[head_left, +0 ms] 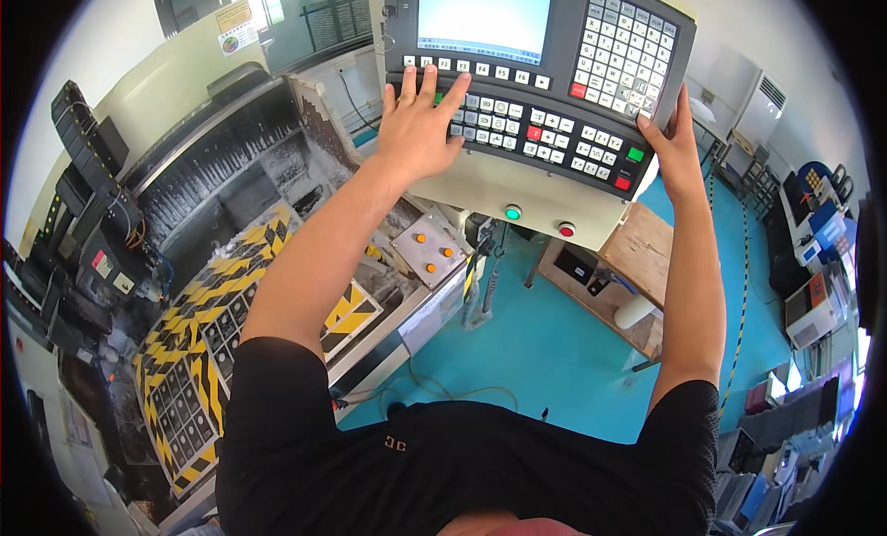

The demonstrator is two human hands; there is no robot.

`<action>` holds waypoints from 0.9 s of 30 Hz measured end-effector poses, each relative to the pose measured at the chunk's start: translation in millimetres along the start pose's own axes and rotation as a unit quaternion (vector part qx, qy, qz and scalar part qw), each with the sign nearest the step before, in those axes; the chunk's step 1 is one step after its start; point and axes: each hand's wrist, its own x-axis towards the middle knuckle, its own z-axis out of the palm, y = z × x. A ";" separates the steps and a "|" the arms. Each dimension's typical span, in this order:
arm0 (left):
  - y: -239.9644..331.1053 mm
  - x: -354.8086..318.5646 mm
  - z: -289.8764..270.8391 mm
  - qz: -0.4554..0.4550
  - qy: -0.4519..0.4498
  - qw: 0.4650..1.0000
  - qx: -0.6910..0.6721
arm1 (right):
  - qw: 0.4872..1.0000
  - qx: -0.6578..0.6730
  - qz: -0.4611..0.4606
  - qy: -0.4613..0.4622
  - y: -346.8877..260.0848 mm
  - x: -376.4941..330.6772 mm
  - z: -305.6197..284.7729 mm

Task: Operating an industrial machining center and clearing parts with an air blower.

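Note:
A machine control panel (540,180) with a lit screen (483,18) and rows of keys hangs in front of me. My left hand (419,120) lies flat on the panel's left key rows, fingers spread and pointing up at the row under the screen. My right hand (674,134) grips the panel's right edge, thumb near the key block at the upper right. A green button (513,212) and a red button (566,229) sit on the panel's cream lower face, below both hands.
To my left is an open machine bay (240,180) with a yellow-and-black striped fixture plate (199,351). A small grey box with orange buttons (428,249) sits at its edge. A wooden bench (637,259) stands on the teal floor (545,351). Equipment lines the right wall.

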 end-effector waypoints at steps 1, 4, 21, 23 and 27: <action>1.0 0.5 -1.7 -0.002 0.003 1.000 0.005 | 1.000 0.000 -0.002 -0.003 0.0 0.6 0.6; 5.5 2.7 -6.0 0.010 0.009 1.000 0.007 | 1.000 -0.003 0.008 -0.002 -1.6 -0.8 0.1; 2.4 -6.9 -0.5 0.013 -0.023 1.000 -0.013 | 1.000 0.007 -0.004 0.005 -1.0 1.2 -0.8; 2.4 -8.7 0.8 0.015 -0.021 1.000 -0.011 | 1.000 -0.005 0.010 -0.006 -1.9 0.8 -0.9; 3.4 -10.9 2.5 0.021 -0.025 0.999 -0.007 | 1.000 -0.009 0.011 0.000 -0.9 0.0 -2.2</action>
